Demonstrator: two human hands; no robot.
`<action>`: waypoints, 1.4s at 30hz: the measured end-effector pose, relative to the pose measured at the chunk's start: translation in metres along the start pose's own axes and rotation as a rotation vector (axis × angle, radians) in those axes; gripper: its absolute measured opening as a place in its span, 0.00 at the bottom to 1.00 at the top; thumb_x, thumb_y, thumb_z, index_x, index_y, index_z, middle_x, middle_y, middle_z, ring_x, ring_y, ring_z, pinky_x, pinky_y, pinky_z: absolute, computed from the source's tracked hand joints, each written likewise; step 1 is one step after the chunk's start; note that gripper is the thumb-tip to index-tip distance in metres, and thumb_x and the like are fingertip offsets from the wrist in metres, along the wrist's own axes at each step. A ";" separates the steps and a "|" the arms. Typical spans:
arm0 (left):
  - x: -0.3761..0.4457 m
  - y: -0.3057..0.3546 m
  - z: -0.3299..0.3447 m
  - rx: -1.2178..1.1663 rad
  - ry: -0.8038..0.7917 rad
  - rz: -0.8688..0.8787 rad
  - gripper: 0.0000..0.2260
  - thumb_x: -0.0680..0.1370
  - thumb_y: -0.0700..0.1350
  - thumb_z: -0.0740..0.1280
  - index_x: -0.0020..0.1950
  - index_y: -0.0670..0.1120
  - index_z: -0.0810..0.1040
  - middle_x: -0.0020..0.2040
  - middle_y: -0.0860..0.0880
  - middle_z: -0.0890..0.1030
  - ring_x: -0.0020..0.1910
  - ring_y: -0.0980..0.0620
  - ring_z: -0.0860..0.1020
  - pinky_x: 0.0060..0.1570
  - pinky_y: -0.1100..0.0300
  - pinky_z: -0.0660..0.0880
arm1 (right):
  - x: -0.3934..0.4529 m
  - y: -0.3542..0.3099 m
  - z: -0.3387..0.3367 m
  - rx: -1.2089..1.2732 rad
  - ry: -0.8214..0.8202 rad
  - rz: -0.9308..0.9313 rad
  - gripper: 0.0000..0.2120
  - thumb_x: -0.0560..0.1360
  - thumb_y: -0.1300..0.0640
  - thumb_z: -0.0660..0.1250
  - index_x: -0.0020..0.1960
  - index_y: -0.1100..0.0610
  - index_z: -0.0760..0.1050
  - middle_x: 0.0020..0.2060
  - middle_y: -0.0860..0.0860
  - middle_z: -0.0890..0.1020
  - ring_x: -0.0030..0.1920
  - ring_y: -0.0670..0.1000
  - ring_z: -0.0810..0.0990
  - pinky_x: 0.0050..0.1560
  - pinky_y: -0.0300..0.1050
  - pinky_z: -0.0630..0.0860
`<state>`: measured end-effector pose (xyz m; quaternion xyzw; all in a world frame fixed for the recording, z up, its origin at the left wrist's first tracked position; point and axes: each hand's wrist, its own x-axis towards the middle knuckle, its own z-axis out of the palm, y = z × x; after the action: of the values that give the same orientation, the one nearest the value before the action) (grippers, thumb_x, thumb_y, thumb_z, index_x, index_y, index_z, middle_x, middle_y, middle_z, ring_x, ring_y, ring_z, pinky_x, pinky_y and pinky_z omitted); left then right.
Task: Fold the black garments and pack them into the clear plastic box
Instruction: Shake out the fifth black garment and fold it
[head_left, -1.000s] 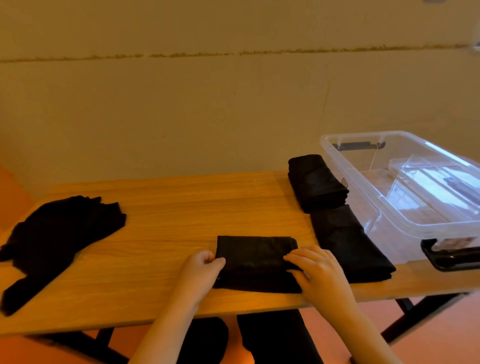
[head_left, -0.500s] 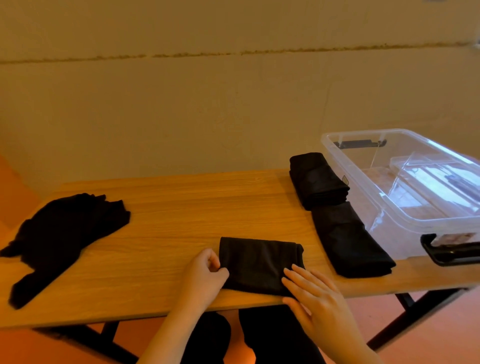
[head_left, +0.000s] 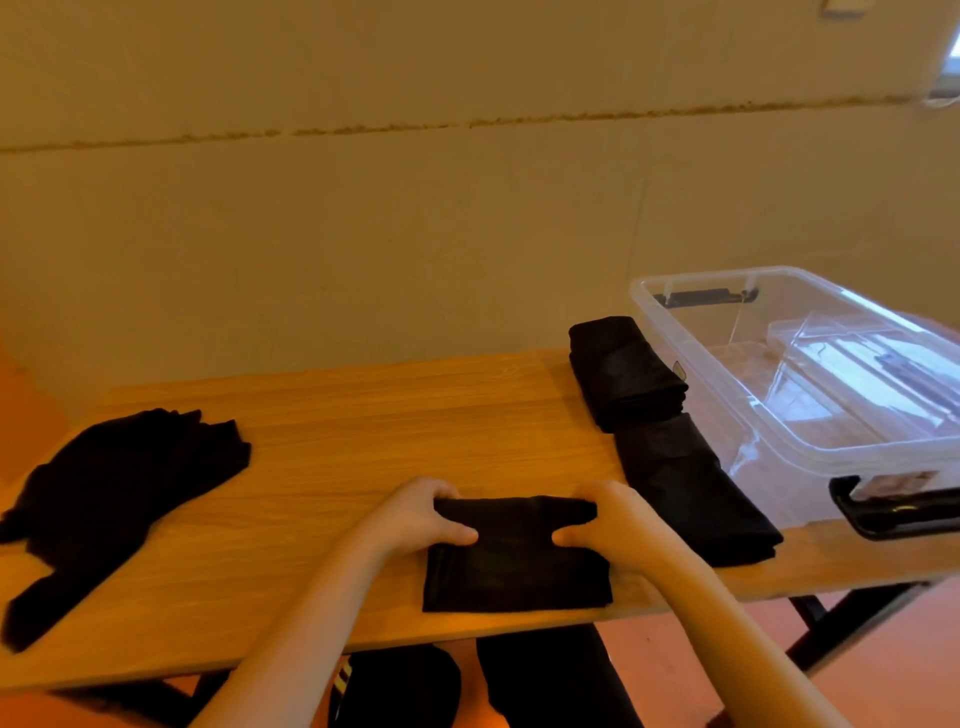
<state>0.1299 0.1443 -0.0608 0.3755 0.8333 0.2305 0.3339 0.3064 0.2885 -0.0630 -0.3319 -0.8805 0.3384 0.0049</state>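
A folded black garment (head_left: 514, 566) lies near the front edge of the wooden table (head_left: 363, 467). My left hand (head_left: 421, 514) pinches its far left corner and my right hand (head_left: 608, 519) pinches its far right corner, thumbs on top. Two folded black garments lie to the right, one nearer (head_left: 691, 488) and one farther back (head_left: 623, 371), both beside the clear plastic box (head_left: 810, 374). The box stands open at the table's right end with nothing black inside. A loose pile of black garments (head_left: 114, 493) lies at the left end.
The box has black latch handles, one at the near end (head_left: 904, 509) and one at the far end (head_left: 701, 297). A plain wall rises right behind the table. My dark-clothed legs (head_left: 545, 680) and black table legs show below the front edge.
Both hands have moved from the garment's near side to its far corners and gripped them. The garment now sits closer to the front edge, its far edge lifted into a fold.
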 end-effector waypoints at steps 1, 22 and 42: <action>0.000 -0.001 -0.003 0.005 -0.030 0.021 0.13 0.73 0.45 0.72 0.55 0.49 0.76 0.59 0.49 0.77 0.59 0.52 0.74 0.60 0.55 0.71 | -0.002 0.000 -0.002 0.085 -0.010 -0.021 0.14 0.72 0.53 0.70 0.56 0.51 0.73 0.46 0.43 0.75 0.46 0.40 0.74 0.45 0.32 0.74; 0.120 0.118 0.070 0.838 0.547 1.248 0.20 0.62 0.40 0.80 0.52 0.48 0.83 0.52 0.51 0.84 0.52 0.49 0.82 0.55 0.56 0.70 | -0.060 0.105 -0.017 -0.441 0.696 -0.495 0.26 0.82 0.53 0.44 0.53 0.54 0.82 0.51 0.49 0.83 0.57 0.45 0.74 0.51 0.43 0.79; 0.086 0.112 0.085 0.468 0.378 0.939 0.23 0.76 0.44 0.55 0.72 0.47 0.67 0.72 0.51 0.66 0.72 0.59 0.57 0.72 0.61 0.52 | -0.051 0.078 -0.018 -0.494 0.381 0.043 0.30 0.80 0.39 0.40 0.66 0.51 0.71 0.65 0.47 0.72 0.66 0.47 0.67 0.63 0.42 0.64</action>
<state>0.2018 0.2912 -0.0795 0.7225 0.6510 0.2267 -0.0523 0.3956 0.3127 -0.0852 -0.3992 -0.9120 0.0460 0.0820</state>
